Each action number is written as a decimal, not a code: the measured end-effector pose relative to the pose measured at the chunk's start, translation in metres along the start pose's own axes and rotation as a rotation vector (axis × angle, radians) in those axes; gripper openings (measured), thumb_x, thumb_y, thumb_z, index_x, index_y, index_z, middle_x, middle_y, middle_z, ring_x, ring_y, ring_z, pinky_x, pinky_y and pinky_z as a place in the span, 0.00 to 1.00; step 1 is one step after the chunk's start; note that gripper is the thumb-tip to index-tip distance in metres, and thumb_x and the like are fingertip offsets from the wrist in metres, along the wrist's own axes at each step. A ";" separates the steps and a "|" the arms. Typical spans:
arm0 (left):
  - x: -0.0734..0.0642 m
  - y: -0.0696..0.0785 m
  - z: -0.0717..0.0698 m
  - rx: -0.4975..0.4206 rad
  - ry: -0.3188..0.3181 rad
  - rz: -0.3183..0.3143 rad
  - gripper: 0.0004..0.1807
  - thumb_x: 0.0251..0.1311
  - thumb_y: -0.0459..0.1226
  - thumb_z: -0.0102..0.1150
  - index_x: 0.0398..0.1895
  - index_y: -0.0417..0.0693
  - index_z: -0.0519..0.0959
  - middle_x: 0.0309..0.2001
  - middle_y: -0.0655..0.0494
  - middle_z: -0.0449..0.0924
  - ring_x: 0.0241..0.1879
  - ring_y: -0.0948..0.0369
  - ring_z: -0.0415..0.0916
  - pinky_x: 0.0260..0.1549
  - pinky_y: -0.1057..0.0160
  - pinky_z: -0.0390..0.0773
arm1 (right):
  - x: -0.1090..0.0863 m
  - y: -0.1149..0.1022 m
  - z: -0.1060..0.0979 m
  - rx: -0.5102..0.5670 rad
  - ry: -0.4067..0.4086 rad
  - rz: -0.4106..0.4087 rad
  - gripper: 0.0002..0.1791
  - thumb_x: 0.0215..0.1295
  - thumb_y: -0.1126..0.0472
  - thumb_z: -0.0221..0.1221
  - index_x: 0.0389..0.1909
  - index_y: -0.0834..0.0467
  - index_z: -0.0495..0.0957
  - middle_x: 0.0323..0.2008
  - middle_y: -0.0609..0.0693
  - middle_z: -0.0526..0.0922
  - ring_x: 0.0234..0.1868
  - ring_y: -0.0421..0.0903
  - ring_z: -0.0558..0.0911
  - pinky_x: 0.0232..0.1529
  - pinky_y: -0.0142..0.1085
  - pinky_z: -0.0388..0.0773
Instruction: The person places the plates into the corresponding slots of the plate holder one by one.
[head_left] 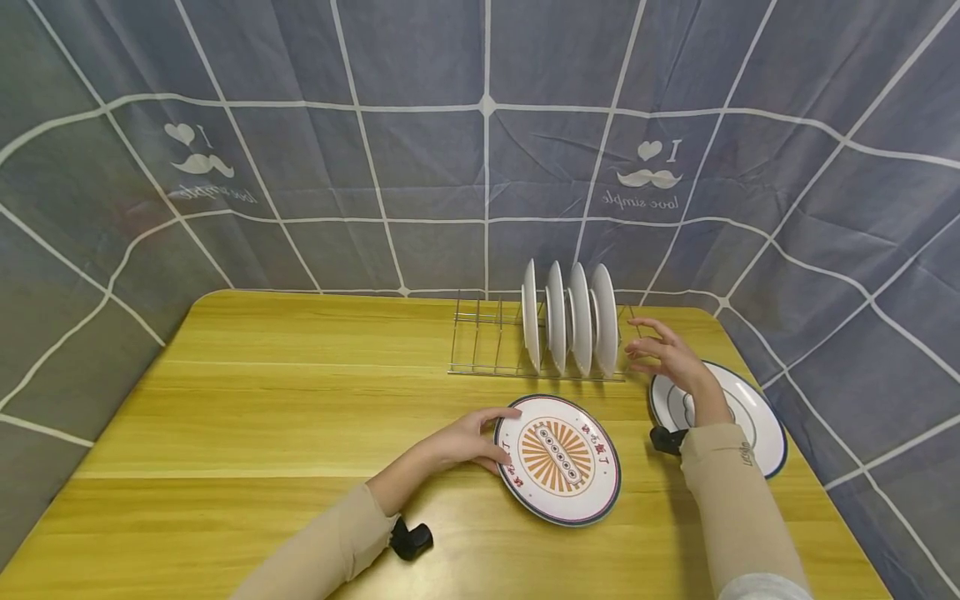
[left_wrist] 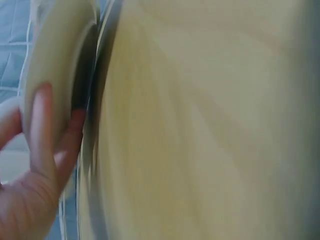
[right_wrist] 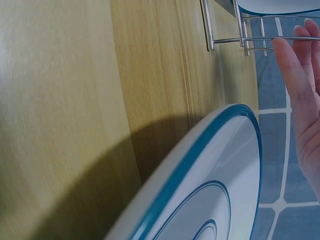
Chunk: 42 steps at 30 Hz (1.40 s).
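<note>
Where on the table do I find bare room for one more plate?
Widest: the table's left part, from its left edge to the rack and left arm. The rack's left slots look free, beside four standing plates. Crowded: around the right hand and the plate under its wrist.

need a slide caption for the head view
The left hand grips a patterned plate; the right hand is by a wire rack holding four upright plates.

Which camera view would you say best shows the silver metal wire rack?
The head view: nearly the whole rack appears there, partly behind round white plates. The right wrist shows one end; the left wrist, none discernible.
</note>
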<state>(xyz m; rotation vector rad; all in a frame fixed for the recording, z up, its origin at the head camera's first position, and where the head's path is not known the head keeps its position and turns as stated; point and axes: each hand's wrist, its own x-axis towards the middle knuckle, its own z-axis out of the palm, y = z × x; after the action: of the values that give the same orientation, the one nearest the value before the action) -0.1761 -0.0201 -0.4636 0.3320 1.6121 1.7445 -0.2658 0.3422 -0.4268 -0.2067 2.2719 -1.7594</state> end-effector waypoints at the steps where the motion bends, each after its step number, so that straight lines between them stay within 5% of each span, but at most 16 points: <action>1: -0.002 0.001 -0.002 -0.032 -0.020 0.001 0.39 0.48 0.17 0.55 0.66 0.40 0.58 0.50 0.36 0.68 0.30 0.55 0.79 0.33 0.58 0.82 | 0.000 0.000 0.000 -0.002 0.001 0.003 0.27 0.69 0.57 0.48 0.66 0.56 0.53 0.42 0.50 0.74 0.43 0.44 0.75 0.49 0.43 0.76; 7: -0.019 0.009 -0.017 -0.149 -0.060 0.024 0.43 0.49 0.17 0.53 0.70 0.44 0.51 0.42 0.36 0.73 0.35 0.53 0.79 0.37 0.54 0.81 | 0.000 0.000 -0.001 0.008 0.000 0.017 0.26 0.70 0.57 0.48 0.66 0.54 0.53 0.42 0.50 0.74 0.44 0.44 0.75 0.50 0.45 0.75; 15: -0.060 0.045 -0.036 -0.014 0.039 0.168 0.46 0.48 0.23 0.60 0.71 0.51 0.51 0.51 0.32 0.62 0.37 0.52 0.78 0.35 0.51 0.81 | 0.000 -0.001 -0.001 0.019 -0.009 0.021 0.25 0.70 0.59 0.47 0.66 0.55 0.53 0.42 0.50 0.74 0.43 0.44 0.75 0.51 0.46 0.75; 23: -0.082 0.100 -0.039 0.205 0.284 0.393 0.46 0.45 0.24 0.64 0.69 0.52 0.56 0.47 0.36 0.63 0.33 0.57 0.77 0.27 0.51 0.82 | 0.002 0.002 -0.004 0.022 -0.012 0.020 0.24 0.71 0.61 0.45 0.66 0.56 0.52 0.41 0.49 0.74 0.44 0.45 0.75 0.50 0.46 0.75; 29: -0.066 0.127 -0.040 0.371 0.470 0.518 0.46 0.43 0.27 0.68 0.68 0.58 0.59 0.48 0.39 0.66 0.36 0.53 0.73 0.28 0.59 0.82 | 0.000 0.000 -0.001 0.026 -0.017 0.009 0.24 0.70 0.59 0.46 0.65 0.54 0.55 0.41 0.48 0.74 0.43 0.44 0.76 0.48 0.42 0.77; 35: -0.030 0.138 -0.041 0.411 0.502 0.552 0.46 0.44 0.29 0.69 0.68 0.58 0.59 0.47 0.37 0.68 0.37 0.50 0.74 0.27 0.59 0.82 | 0.000 0.000 -0.001 0.019 -0.015 0.004 0.26 0.70 0.57 0.47 0.65 0.56 0.53 0.41 0.48 0.74 0.43 0.44 0.75 0.48 0.41 0.77; 42: 0.004 0.141 -0.034 0.594 0.550 0.582 0.45 0.42 0.34 0.72 0.67 0.56 0.61 0.43 0.42 0.67 0.36 0.51 0.76 0.34 0.61 0.80 | 0.000 0.001 -0.001 0.033 -0.015 0.002 0.23 0.70 0.58 0.47 0.64 0.53 0.55 0.41 0.49 0.74 0.42 0.42 0.76 0.47 0.40 0.77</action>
<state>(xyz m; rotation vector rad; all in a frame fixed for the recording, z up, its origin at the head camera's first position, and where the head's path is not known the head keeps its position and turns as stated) -0.2464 -0.0364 -0.3380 0.7016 2.6454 1.8192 -0.2664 0.3434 -0.4272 -0.2101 2.2294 -1.7870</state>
